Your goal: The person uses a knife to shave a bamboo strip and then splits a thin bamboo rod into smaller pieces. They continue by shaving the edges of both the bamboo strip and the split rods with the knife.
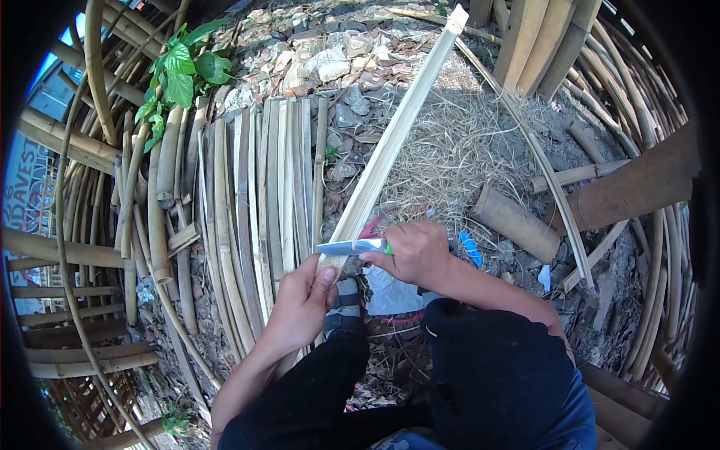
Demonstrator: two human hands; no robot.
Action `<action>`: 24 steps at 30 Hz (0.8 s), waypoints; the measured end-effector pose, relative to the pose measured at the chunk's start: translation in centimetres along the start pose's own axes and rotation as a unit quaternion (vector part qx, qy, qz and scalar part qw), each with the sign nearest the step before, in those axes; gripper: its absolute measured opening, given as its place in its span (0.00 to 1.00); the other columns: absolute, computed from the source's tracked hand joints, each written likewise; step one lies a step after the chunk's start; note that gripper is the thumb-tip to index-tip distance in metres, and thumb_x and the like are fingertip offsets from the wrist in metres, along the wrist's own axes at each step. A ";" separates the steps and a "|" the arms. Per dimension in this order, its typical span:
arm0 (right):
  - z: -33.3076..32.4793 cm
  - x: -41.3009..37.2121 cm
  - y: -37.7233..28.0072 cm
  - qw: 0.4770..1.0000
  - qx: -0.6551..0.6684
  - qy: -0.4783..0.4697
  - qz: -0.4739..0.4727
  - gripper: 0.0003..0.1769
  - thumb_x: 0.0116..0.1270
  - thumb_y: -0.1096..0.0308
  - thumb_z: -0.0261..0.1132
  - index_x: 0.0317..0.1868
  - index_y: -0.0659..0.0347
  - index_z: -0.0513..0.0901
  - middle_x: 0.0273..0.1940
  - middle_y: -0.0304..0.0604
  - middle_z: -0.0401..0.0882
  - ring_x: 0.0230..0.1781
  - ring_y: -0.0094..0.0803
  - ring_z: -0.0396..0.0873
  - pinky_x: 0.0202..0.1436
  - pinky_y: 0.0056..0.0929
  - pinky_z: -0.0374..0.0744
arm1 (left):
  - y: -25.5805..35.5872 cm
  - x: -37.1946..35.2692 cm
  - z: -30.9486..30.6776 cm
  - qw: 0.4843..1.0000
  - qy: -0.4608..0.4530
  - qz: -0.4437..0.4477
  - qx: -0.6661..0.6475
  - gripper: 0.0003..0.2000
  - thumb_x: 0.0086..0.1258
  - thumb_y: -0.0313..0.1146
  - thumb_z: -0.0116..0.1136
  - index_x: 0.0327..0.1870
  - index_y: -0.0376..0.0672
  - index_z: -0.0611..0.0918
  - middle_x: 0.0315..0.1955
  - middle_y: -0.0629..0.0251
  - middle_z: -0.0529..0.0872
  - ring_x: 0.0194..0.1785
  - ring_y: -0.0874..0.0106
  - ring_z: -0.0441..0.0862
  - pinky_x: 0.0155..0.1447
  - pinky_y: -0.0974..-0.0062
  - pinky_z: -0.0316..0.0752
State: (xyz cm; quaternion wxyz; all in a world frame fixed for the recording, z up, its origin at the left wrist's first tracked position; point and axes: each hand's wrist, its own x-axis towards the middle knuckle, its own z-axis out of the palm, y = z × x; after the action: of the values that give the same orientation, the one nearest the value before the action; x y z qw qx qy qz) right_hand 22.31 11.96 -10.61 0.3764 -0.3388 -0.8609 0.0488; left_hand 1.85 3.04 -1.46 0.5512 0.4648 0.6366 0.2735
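Note:
A long split bamboo strip (397,135) slants from near my knees up to the top right, its pale inner face showing. My left hand (301,296) is closed around its near end, thumb on top. My right hand (412,251) grips a knife (351,247) by its handle, of which a little green shows. The blade lies across the strip just above my left thumb and points left. Whether its edge is cutting in cannot be made out. Below the hands are my shoe (346,304) and a pale plastic sheet (394,291).
Several split bamboo strips (281,187) lie side by side on the left. Fine shavings (457,157) cover the ground ahead. A cut bamboo piece (517,223) and a blue object (471,249) lie at right. Bamboo poles (64,247) stand along the left, near a leafy plant (178,71).

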 end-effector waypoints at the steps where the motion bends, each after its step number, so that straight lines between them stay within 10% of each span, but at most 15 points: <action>1: -0.1 0.1 0.1 1.000 -0.008 0.005 -0.003 0.32 0.65 0.37 0.68 0.19 0.57 0.76 0.12 0.41 0.73 0.12 0.34 0.77 0.16 0.33 0.75 | 0.0 0.0 0.0 1.000 0.002 -0.004 0.000 0.10 0.86 0.37 0.44 0.53 0.41 0.75 0.24 0.76 0.71 0.22 0.86 0.62 0.25 0.84 0.59; 6: -0.3 0.2 0.8 1.000 -0.023 0.012 -0.010 0.32 0.68 0.37 0.65 0.19 0.57 0.76 0.12 0.41 0.73 0.12 0.35 0.77 0.16 0.33 0.75 | 0.0 -0.1 -0.1 1.000 0.002 -0.010 0.006 0.10 0.86 0.38 0.44 0.51 0.41 0.75 0.23 0.75 0.72 0.22 0.86 0.63 0.25 0.84 0.59; 10: -2.6 2.1 7.5 0.947 -0.064 -0.008 0.313 0.39 0.77 0.37 0.52 0.21 0.65 0.80 0.15 0.53 0.76 0.14 0.49 0.78 0.21 0.47 0.76 | -0.3 -1.3 -0.7 0.998 0.007 -0.063 -0.021 0.10 0.85 0.36 0.46 0.49 0.39 0.77 0.22 0.74 0.73 0.23 0.83 0.65 0.27 0.81 0.62; 15: -5.4 1.6 11.1 0.933 -0.017 0.030 0.358 0.40 0.78 0.40 0.51 0.20 0.68 0.79 0.14 0.57 0.73 0.16 0.56 0.77 0.27 0.53 0.73 | -0.9 -1.9 -0.8 0.993 0.004 -0.118 -0.019 0.11 0.85 0.36 0.47 0.49 0.38 0.79 0.21 0.74 0.74 0.22 0.83 0.67 0.27 0.81 0.64; 24: -2.3 -0.4 -0.9 0.977 0.159 -0.106 0.098 0.30 0.73 0.43 0.63 0.22 0.61 0.81 0.15 0.49 0.76 0.14 0.44 0.79 0.18 0.42 0.75 | -0.7 -0.9 -0.1 0.994 -0.014 -0.098 -0.036 0.13 0.85 0.39 0.46 0.48 0.39 0.79 0.20 0.74 0.74 0.20 0.84 0.66 0.24 0.82 0.62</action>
State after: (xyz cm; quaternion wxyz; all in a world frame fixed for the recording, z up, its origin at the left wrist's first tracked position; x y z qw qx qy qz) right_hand 23.59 10.61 -8.87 0.3255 -0.3501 -0.8399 0.2568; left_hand 1.48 2.00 -1.63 0.6005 0.3837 0.6610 0.2350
